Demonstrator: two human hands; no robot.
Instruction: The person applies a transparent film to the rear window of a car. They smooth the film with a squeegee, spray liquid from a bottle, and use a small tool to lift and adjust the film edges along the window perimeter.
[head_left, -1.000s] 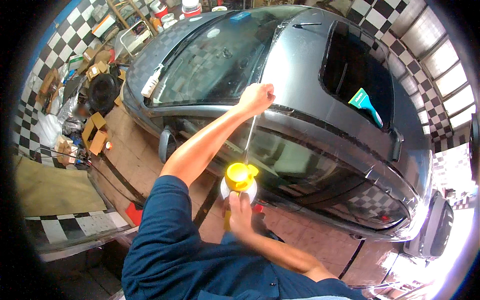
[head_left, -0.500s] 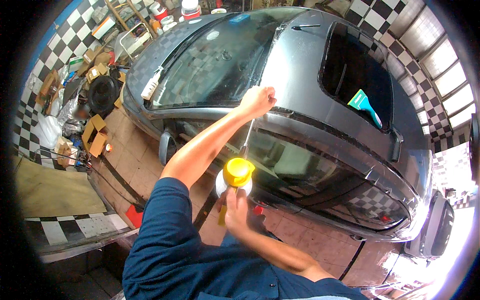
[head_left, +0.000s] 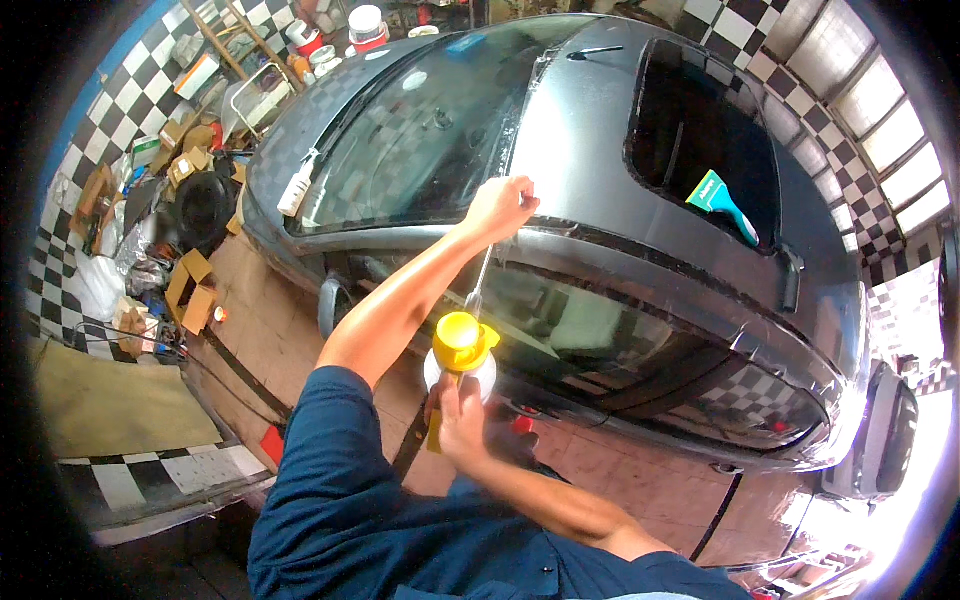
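My left hand (head_left: 502, 210) is closed over the roof edge of a dark grey car (head_left: 575, 130), just above the side window. What its fingers hold, if anything, is hidden. Lower down, my right hand (head_left: 462, 425) grips a pump sprayer (head_left: 460, 340) with a yellow top and a whitish tank. The sprayer's thin nozzle (head_left: 474, 300) points up toward the window, below my left hand. Wet streaks and a glossy layer show along the roof edges.
On the dark sunroof lies a teal scraper (head_left: 735, 215) with a pale green end. A white bottle (head_left: 297, 190) rests by the windshield's lower corner. Boxes, a black tyre (head_left: 205, 210) and plastic clutter line the left wall. Paint-like buckets (head_left: 366, 25) stand beyond the hood.
The whole view has shifted slightly. Both hands keep nearly the same places: the left at the roof edge, the right around the sprayer.
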